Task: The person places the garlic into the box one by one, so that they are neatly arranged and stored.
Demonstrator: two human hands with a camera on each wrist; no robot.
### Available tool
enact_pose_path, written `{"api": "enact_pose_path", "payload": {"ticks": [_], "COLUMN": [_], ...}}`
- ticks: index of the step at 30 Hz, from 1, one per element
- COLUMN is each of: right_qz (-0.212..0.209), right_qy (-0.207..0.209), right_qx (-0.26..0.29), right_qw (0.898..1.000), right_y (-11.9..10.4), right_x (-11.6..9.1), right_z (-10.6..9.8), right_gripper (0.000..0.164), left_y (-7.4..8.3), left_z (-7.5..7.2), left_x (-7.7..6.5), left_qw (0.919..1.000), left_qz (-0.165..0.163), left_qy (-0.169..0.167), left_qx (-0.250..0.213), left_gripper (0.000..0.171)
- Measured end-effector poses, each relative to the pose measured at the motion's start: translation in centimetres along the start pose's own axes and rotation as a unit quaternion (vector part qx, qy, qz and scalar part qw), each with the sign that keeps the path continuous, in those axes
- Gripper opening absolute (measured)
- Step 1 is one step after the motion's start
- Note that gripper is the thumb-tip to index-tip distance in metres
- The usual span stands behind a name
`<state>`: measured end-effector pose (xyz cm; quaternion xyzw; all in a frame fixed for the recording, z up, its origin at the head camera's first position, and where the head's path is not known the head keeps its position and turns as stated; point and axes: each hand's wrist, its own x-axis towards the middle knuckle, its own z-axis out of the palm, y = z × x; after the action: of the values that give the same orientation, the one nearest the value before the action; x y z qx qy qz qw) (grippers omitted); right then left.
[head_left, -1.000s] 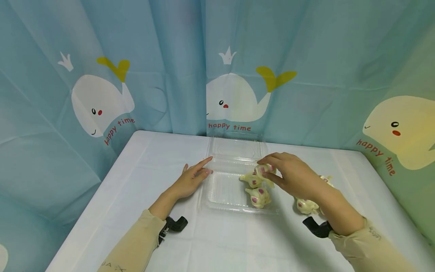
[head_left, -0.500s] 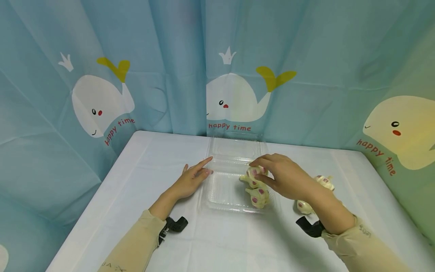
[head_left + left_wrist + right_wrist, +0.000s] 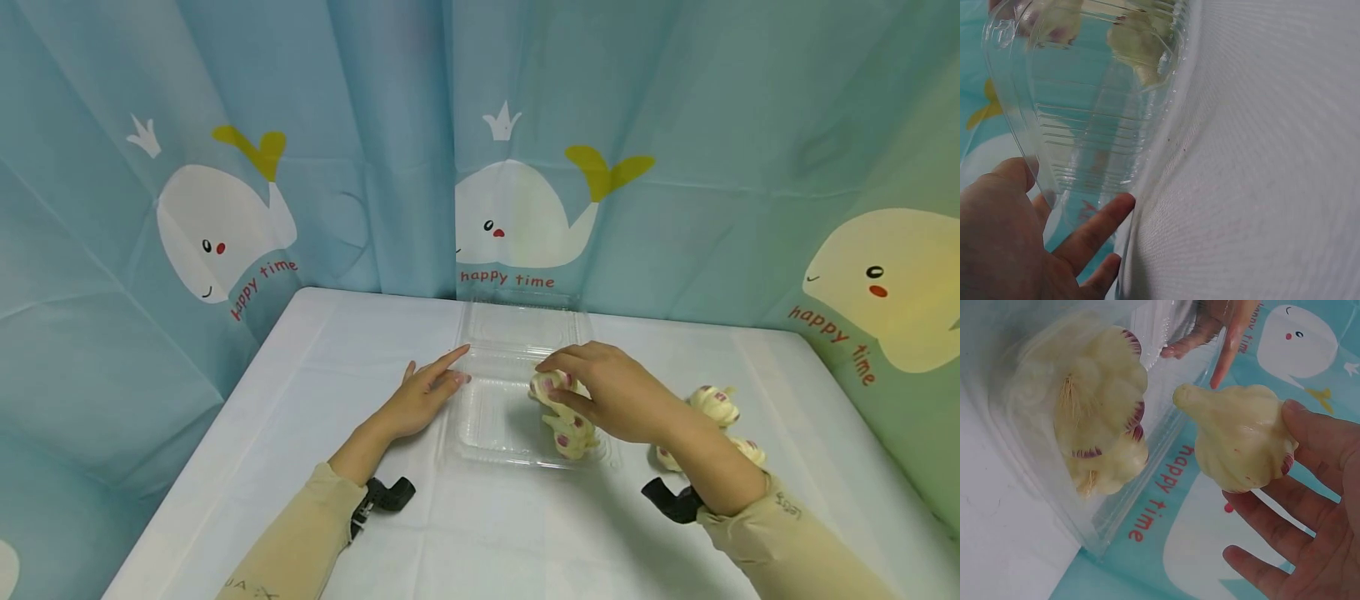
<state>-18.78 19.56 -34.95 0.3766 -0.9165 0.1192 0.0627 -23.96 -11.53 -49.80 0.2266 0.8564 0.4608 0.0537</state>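
My right hand (image 3: 618,396) pinches a pale garlic bulb (image 3: 1241,437) between thumb and fingers, above a clear plastic clamshell box (image 3: 487,408). Inside the box, on its right side, two other garlic bulbs (image 3: 1094,394) lie together; in the head view one shows just below the held bulb and the other is mostly hidden. At the left edge of the box, my left hand (image 3: 420,404) touches the rim with its thumb and extended fingers. The box lid (image 3: 525,323) lies folded back at the rear.
Several more garlic bulbs (image 3: 714,405) lie on the white table to the right, partly behind my right forearm. A blue curtain (image 3: 405,167) with printed whales stands along the table's back edge. Black mounts (image 3: 392,495) are strapped at both wrists.
My right hand has moved left with the garlic bulb, further over the box. More of the bulbs on the right table now show. The left hand has stayed still.
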Motion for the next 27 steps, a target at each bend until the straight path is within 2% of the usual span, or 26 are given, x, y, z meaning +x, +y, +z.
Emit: {"api": "enact_pose_path", "payload": {"ticks": [7,17,27], "right_qz": [0.000,-0.025,-0.020], "right_qy": [-0.006,-0.007,-0.023], "right_qx": [0.010,0.027,0.040], "right_qw": [1.000,0.999,0.999], "right_y": [-0.5,-0.8,-0.7], "right_x": [0.3,0.8,1.0], "right_z": [0.3,1.3,2.5], "right_gripper": [0.030,0.028,0.029], "left_y": [-0.1,0.2,0.1], "left_z": [0.0,-0.1,-0.1], "left_x": [0.0,-0.1,0.0], "left_qw": [1.0000,0.9999,1.0000], "left_qz": [0.001,-0.004,-0.004], "left_qy": [0.000,0.001,-0.001], "left_qx": [0.003,0.009,0.006], "left_gripper": [0.052,0.053,0.054]}}
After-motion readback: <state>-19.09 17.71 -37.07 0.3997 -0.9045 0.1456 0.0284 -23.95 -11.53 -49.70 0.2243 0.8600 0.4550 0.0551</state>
